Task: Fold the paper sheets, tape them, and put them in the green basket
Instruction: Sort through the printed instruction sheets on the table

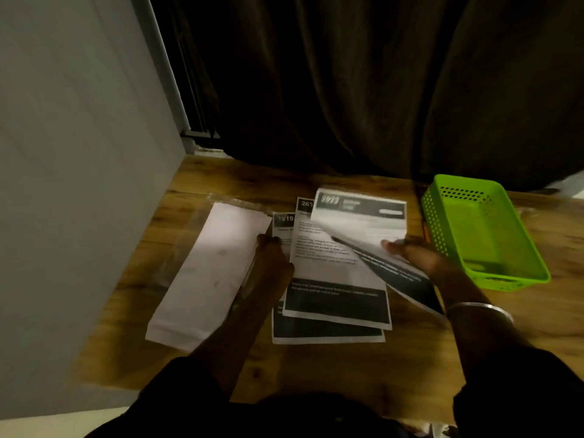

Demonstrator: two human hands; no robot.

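A folded white paper lies on the left of the wooden table. My left hand rests along its right edge, fingers closed against it. Two printed sheets with black bands lie overlapped in the middle. My right hand grips the right edge of a third printed sheet, lifted and curled above the stack; this sheet is blurred. The green basket stands at the right with nothing in it that I can make out. No tape is in view.
A grey wall runs along the table's left side. A dark curtain hangs behind the far edge. A metal bangle circles my right wrist. Bare wood shows at the near edge.
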